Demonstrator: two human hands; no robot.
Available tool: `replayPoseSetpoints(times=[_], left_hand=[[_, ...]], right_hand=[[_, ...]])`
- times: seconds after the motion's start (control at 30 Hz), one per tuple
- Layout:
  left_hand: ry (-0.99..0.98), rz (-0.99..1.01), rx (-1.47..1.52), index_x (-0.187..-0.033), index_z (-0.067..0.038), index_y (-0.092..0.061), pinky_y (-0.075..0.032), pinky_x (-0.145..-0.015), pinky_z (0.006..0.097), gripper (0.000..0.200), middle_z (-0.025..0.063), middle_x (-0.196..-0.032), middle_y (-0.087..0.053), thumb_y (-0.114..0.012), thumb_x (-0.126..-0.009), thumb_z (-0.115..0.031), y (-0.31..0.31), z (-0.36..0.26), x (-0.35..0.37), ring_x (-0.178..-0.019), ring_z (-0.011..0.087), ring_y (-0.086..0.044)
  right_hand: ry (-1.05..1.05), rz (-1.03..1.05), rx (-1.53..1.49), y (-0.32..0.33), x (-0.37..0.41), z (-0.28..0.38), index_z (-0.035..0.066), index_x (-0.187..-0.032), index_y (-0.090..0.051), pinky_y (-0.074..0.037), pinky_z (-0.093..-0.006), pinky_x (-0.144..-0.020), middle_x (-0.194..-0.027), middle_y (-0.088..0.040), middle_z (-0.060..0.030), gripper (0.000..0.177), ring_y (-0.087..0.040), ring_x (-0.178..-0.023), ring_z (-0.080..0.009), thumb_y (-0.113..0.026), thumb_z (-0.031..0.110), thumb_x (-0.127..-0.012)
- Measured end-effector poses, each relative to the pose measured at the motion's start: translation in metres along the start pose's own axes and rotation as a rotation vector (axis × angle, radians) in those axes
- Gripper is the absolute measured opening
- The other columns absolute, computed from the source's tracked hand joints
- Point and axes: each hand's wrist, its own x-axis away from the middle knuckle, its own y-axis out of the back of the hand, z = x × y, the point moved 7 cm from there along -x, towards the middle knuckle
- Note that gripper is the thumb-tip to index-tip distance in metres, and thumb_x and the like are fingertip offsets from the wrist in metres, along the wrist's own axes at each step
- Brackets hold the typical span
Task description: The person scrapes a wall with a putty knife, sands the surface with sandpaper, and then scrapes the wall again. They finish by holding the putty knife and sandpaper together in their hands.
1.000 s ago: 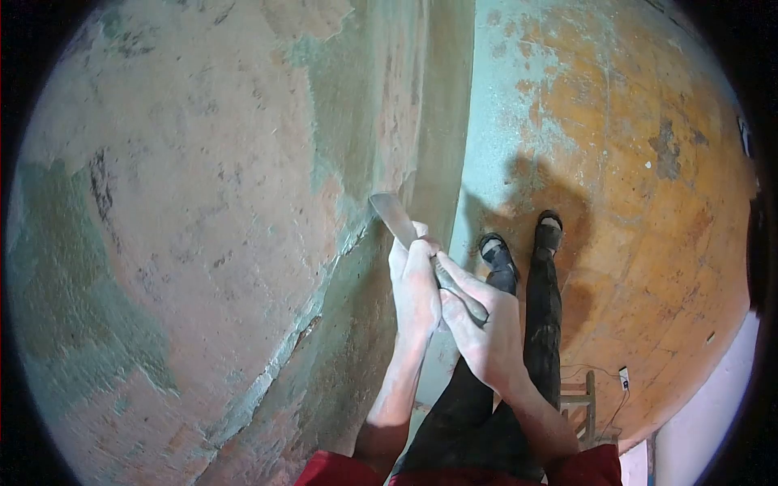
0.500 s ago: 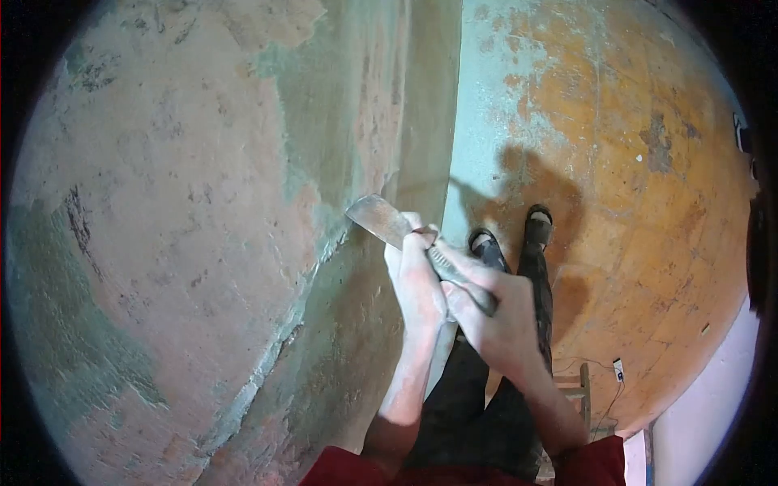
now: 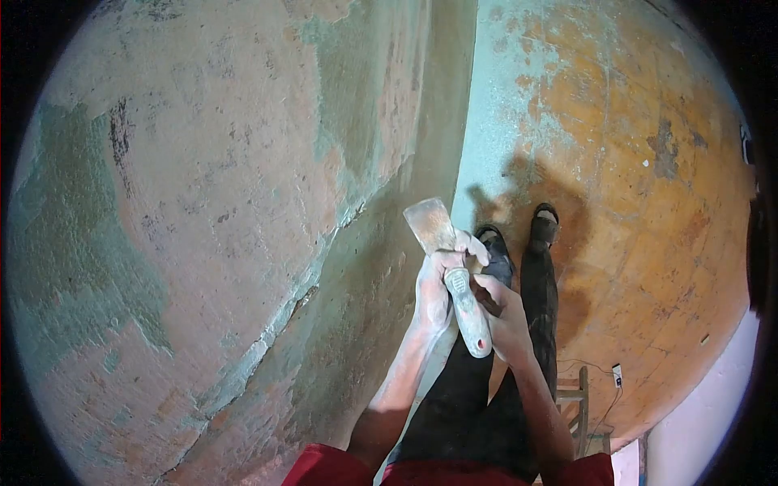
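Note:
A putty knife (image 3: 466, 306) with a worn metal blade and a pale, smeared handle is held in front of my legs, its blade pointing up and slightly left. My left hand (image 3: 438, 287), coated with whitish dust, grips it where the blade meets the handle. Against the right side of the handle, my right hand (image 3: 509, 317) is curled in a loose hold; its fingers are partly hidden behind the handle. The blade stands apart from the wall (image 3: 219, 194), where patchy pinkish plaster and green paint meet along a long, chipped diagonal crack (image 3: 271, 336).
The orange floor (image 3: 632, 235) has pale bluish paint along the wall's foot. My feet in dark sandals (image 3: 545, 227) stand on it. A wooden stool or frame (image 3: 582, 405) is near my right leg, with a white power strip (image 3: 617, 375) and cord beside it.
The putty knife has come away from the wall and turned more upright, its handle now facing me. My right hand has loosened its wrap around the handle, and the view has shifted slightly.

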Motion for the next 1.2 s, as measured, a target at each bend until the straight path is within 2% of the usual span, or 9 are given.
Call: replayPoseSetpoints(times=[0.13, 0.27, 0.3, 0.37, 0.47, 0.7, 0.83, 0.9, 1.2], left_hand=[[0.268, -0.07, -0.034, -0.095, -0.007, -0.045, -0.05, -0.085, 0.0354, 0.016, 0.0176, -0.101, -0.061, -0.048, -0.081, -0.014, 0.013, 0.035, 0.027, -0.101, 0.0251, -0.058], [0.068, -0.032, 0.055, -0.094, -0.007, -0.045, -0.038, -0.104, 0.041, 0.015, 0.0178, -0.092, -0.063, -0.047, -0.08, -0.012, 0.017, 0.007, 0.026, -0.093, 0.03, -0.061], [0.026, -0.157, 0.071, -0.094, -0.007, -0.045, -0.043, -0.097, 0.043, 0.015, 0.0155, -0.087, -0.062, -0.046, -0.081, -0.014, 0.036, 0.004, 0.026, -0.091, 0.0288, -0.062], [-0.048, 0.131, 0.245, -0.098, -0.002, -0.051, -0.054, -0.077, 0.0387, 0.02, 0.0134, -0.081, -0.062, -0.043, -0.08, -0.009, 0.038, -0.004, 0.025, -0.076, 0.0251, -0.066], [0.184, -0.07, -0.467, -0.096, -0.002, -0.061, -0.041, -0.041, 0.0257, 0.021, 0.0015, -0.068, -0.055, -0.047, -0.089, -0.016, 0.05, 0.022, 0.042, -0.042, 0.0097, -0.048], [0.233, -0.07, -0.601, -0.112, -0.007, -0.068, -0.037, -0.038, 0.0216, 0.029, -0.0008, -0.072, -0.062, -0.066, -0.097, -0.032, 0.037, 0.029, 0.07, -0.045, 0.0043, -0.048], [0.305, -0.048, -0.641, -0.107, -0.008, -0.067, -0.036, -0.038, 0.0214, 0.027, -0.0012, -0.072, -0.062, -0.072, -0.093, -0.03, 0.044, 0.022, 0.074, -0.045, 0.0039, -0.048], [0.424, -0.093, -0.641, -0.1, -0.006, -0.066, -0.043, -0.058, 0.0235, 0.027, -0.0032, -0.077, -0.062, -0.079, -0.087, -0.026, 0.052, 0.023, 0.078, -0.066, 0.0042, -0.053], [0.385, 0.007, -0.385, -0.101, -0.006, -0.065, -0.044, -0.06, 0.0233, 0.031, -0.001, -0.089, -0.063, -0.084, -0.08, -0.02, 0.034, 0.017, 0.078, -0.075, 0.0059, -0.057]], right_hand=[[0.1, -0.061, 0.371, 0.003, 0.015, 0.005, 0.0, -0.105, -0.064, -0.047, -0.0271, -0.072, -0.086, -0.064, -0.0043, 0.02, -0.058, -0.079, -0.0096, -0.068, 0.003, -0.085], [-0.005, 0.031, 0.309, 0.019, 0.028, -0.014, -0.001, -0.102, -0.064, -0.047, -0.028, -0.072, -0.083, -0.064, -0.0051, 0.02, -0.059, -0.079, -0.0123, -0.066, 0.007, -0.084], [-0.002, 0.031, 0.311, 0.027, 0.03, -0.017, -0.001, -0.102, -0.064, -0.047, -0.028, -0.072, -0.083, -0.064, -0.0051, 0.02, -0.059, -0.079, -0.0123, -0.066, 0.007, -0.084], [0.014, -0.096, 0.212, 0.046, 0.03, -0.016, -0.002, -0.11, -0.063, -0.048, -0.0279, -0.075, -0.089, -0.066, -0.0062, 0.026, -0.06, -0.082, -0.0125, -0.064, 0.006, -0.086], [0.066, -0.166, 0.109, 0.038, 0.029, -0.001, -0.003, -0.127, -0.058, -0.05, -0.0294, -0.08, -0.099, -0.066, -0.0079, 0.042, -0.061, -0.087, -0.0131, -0.063, 0.005, -0.086], [0.21, -0.182, 0.552, 0.015, 0.028, 0.025, -0.006, -0.13, -0.056, -0.054, -0.0301, -0.08, -0.104, -0.068, -0.0202, 0.048, -0.07, -0.089, -0.0228, -0.066, 0.003, -0.084], [0.062, -0.11, 0.348, 0.018, 0.03, 0.018, -0.006, -0.119, -0.06, -0.053, -0.0321, -0.082, -0.102, -0.068, -0.0142, 0.038, -0.068, -0.092, -0.0172, -0.068, 0.004, -0.083], [0.01, -0.071, 0.234, 0.023, 0.027, 0.006, -0.005, -0.114, -0.061, -0.052, -0.0322, -0.081, -0.1, -0.067, -0.0106, 0.034, -0.066, -0.091, -0.0146, -0.068, 0.005, -0.082], [-0.069, 0.154, -0.268, 0.003, 0.025, -0.017, -0.002, -0.109, -0.062, -0.042, -0.0243, -0.08, -0.099, -0.059, -0.0007, 0.031, -0.055, -0.093, -0.008, -0.068, 0.017, -0.085]])
